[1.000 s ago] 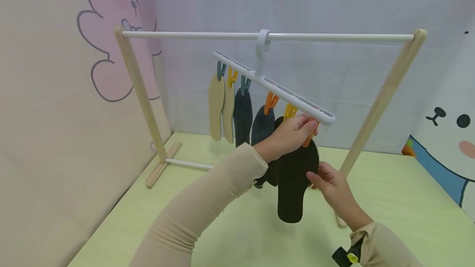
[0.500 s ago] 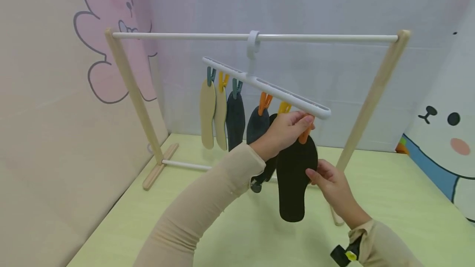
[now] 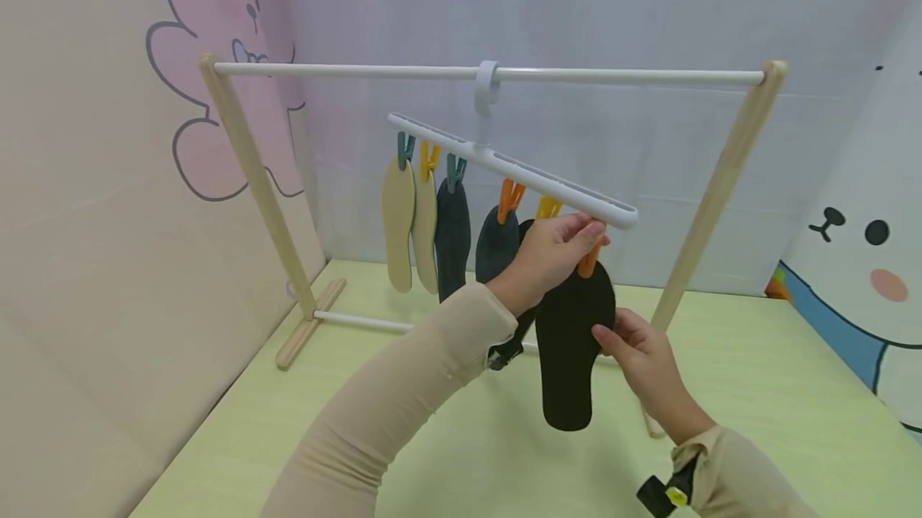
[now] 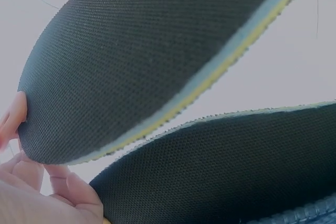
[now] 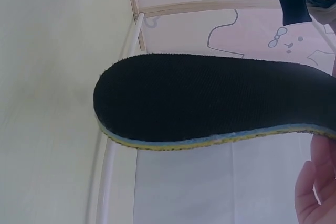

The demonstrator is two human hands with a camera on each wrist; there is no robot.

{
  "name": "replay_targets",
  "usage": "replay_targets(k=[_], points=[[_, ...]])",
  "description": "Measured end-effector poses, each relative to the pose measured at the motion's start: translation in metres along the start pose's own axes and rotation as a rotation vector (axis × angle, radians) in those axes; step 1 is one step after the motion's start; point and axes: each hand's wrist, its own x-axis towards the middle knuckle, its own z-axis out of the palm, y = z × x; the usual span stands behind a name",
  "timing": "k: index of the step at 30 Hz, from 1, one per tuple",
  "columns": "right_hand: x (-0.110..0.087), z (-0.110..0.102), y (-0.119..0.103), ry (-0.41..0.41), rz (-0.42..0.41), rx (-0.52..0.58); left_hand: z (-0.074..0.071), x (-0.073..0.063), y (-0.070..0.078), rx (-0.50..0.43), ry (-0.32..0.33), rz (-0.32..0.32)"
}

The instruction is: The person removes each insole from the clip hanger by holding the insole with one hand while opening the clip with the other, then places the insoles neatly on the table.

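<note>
A black insole (image 3: 569,350) hangs nearly upright beneath the right end of a white clip hanger (image 3: 533,174). My left hand (image 3: 551,254) pinches an orange clothespin (image 3: 589,260) at that end, whose lower tip meets the insole's top edge. With thumb and fingers, my right hand (image 3: 648,362) pinches the insole's right edge. Seen close in the left wrist view, the insole (image 4: 131,61) shows a blue and yellow rim. Another black insole (image 4: 210,166) is below it there. The right wrist view shows the heel part of the held insole (image 5: 210,98).
Beige insoles (image 3: 398,226) and dark insoles (image 3: 452,234) hang from coloured clothespins further left. The hanger hooks over the white top rod (image 3: 346,70) of a wooden rack. Its posts (image 3: 727,174) stand on a pale green table (image 3: 756,390).
The head view has shifted a little, so the rack and hanger appear further left. Both hands keep their holds on the clothespin and the insole.
</note>
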Motion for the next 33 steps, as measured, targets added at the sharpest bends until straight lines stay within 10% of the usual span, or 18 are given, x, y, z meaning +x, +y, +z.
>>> replay_targets(k=[33], points=[[-0.0011,0.0049,0.0037,0.032,0.037,-0.019,-0.0003,0.0018,-0.0047,-0.026,0.041,0.02]])
